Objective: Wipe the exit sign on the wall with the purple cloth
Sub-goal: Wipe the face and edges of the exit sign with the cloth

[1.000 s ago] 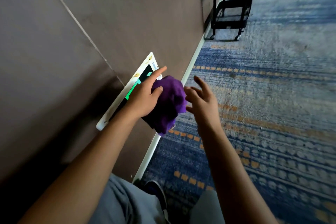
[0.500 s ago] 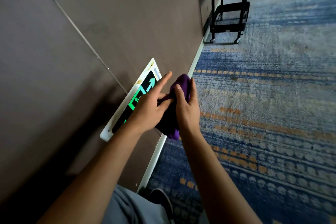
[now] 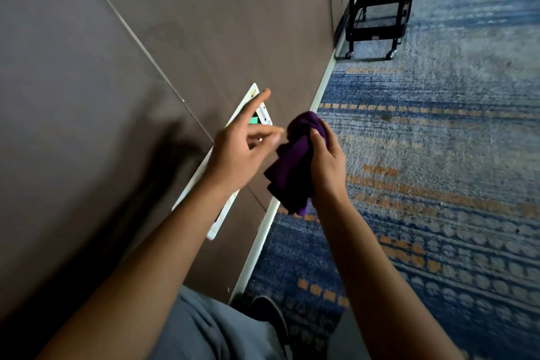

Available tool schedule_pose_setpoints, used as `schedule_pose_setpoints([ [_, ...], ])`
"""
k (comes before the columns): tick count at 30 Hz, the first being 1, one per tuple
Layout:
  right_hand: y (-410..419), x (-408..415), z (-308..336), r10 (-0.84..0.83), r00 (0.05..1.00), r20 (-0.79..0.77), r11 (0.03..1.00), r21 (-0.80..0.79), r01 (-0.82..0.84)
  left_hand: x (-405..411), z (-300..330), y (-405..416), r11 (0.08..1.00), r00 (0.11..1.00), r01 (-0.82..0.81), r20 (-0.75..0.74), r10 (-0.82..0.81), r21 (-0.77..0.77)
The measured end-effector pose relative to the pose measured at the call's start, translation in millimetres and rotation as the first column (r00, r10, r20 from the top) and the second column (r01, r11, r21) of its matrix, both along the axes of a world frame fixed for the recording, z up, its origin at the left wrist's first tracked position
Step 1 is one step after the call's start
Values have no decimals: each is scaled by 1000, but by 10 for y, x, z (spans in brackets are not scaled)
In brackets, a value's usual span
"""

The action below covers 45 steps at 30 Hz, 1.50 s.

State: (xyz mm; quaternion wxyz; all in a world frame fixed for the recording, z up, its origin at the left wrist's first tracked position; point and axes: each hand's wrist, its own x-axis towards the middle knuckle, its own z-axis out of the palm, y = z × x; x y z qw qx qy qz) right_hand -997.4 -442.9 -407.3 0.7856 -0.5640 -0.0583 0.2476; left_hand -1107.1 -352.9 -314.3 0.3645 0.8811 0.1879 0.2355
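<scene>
— Progress on the wiping?

— None to be seen, I'd judge. The exit sign (image 3: 257, 114) sits low on the wall (image 3: 204, 23) near the carpet (image 3: 438, 155), mostly hidden behind the left forearm, and nothing is pressed to it. The whole wipe looks left to do.

— And the purple cloth (image 3: 295, 166)?

— Bunched, clear of the sign, gripped by the right hand (image 3: 327, 161), whose fingers wrap tightly around it.

— The left hand (image 3: 236, 155)?

— Empty, fingers spread, forefinger extended toward the sign, thumb just beside the cloth.
</scene>
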Motion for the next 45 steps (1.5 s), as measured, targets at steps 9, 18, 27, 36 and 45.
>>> schedule_pose_setpoints([
  [9,366,67,-62,9,1000,13,1000,13,-9,262,679,972,493,737,312,-534,414,812],
  [18,695,113,-192,23,987,159,999,29,-28,398,813,1242,93,572,631,-543,615,770],
  [27,747,187,-489,18,999,49,1000,-15,-18,292,1069,1423,-231,616,706,-421,666,669],
  [36,1047,51,-513,93,987,134,996,-16,-91,650,953,1444,-182,573,750,-488,658,636],
  [45,1473,467,-349,90,968,236,991,-118,-63,714,901,1612,-164,593,731,-499,632,662],
])
